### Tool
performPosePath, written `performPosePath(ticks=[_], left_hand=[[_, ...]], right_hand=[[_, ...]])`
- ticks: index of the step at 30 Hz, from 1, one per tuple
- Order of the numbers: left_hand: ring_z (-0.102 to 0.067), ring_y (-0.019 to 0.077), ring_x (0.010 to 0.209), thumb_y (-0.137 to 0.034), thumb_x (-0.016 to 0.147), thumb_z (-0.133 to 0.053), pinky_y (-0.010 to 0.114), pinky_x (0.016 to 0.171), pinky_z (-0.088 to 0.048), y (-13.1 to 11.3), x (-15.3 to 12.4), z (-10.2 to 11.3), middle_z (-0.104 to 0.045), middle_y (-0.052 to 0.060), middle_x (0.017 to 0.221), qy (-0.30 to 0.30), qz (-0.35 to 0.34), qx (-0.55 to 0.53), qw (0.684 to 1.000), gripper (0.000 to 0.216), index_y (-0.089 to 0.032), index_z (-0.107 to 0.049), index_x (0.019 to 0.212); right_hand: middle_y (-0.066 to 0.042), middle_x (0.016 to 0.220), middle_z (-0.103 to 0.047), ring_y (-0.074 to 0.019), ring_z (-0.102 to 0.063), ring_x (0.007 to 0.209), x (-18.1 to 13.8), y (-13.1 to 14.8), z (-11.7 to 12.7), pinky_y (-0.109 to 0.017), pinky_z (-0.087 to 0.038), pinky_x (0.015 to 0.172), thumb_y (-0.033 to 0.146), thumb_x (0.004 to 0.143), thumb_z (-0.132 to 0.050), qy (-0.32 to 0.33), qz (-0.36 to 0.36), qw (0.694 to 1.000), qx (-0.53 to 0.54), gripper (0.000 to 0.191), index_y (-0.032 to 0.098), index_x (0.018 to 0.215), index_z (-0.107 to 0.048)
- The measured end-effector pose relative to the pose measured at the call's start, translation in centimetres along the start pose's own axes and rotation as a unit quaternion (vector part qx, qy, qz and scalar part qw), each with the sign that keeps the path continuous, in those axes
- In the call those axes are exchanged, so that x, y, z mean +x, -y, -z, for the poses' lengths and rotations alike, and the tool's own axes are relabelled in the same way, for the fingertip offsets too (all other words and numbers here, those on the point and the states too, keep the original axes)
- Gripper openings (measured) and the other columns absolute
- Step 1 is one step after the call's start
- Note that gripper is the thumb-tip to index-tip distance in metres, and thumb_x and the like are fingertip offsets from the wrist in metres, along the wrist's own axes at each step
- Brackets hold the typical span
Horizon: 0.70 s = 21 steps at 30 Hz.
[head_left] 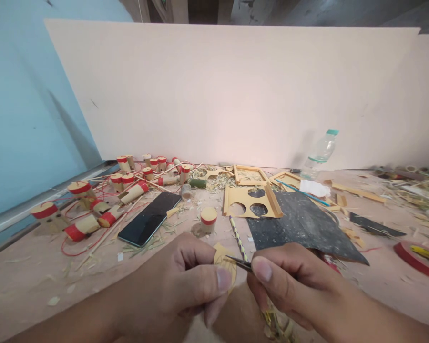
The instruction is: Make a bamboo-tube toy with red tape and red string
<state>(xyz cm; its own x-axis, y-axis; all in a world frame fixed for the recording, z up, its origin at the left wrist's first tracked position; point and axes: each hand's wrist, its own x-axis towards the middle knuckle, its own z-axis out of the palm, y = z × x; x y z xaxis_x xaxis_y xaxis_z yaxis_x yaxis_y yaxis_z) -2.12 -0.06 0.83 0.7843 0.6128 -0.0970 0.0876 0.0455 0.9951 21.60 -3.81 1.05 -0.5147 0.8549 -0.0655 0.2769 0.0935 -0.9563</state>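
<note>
Pinched tight, the left grip (186, 281) clamps a small yellow piece (224, 263) between thumb and fingers, low over the worktop (32, 276). Over comes the right grip (289, 281), closed on a thin dark blade (238, 261). Its long axis runs leftward, and the tip meets the yellow piece from the right. Beyond the yellow piece stands a red-banded cup (209, 219), top looking closed. Far right of the piece is a plastic bottle (320, 153), contents unclear.

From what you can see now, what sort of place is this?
Probably a craft workspace for bamboo work: red-banded bamboo tubes in a heap, a thin board with round holes cut out, shavings all over, and a thin tool in the right hand.
</note>
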Motion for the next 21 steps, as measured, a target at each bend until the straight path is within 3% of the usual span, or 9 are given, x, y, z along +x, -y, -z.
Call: performPosePath(ticks=[21], left_hand=[[-0.027, 0.0082, 0.046, -0.055, 0.095, -0.064, 0.027, 0.048, -0.018, 0.0, 0.08, 0.04, -0.036, -0.007, 0.048, -0.002, 0.006, -0.015, 1.0, 0.054, -0.018, -0.055, 0.056]], right_hand=[[0.006, 0.063, -0.04, -0.0121, -0.035, 0.06, -0.02, 0.0, -0.23, -0.026, -0.029, 0.057, 0.074, 0.104, -0.051, 0.001, 0.004, 1.0, 0.007, 0.065, 0.02, 0.067, -0.052]])
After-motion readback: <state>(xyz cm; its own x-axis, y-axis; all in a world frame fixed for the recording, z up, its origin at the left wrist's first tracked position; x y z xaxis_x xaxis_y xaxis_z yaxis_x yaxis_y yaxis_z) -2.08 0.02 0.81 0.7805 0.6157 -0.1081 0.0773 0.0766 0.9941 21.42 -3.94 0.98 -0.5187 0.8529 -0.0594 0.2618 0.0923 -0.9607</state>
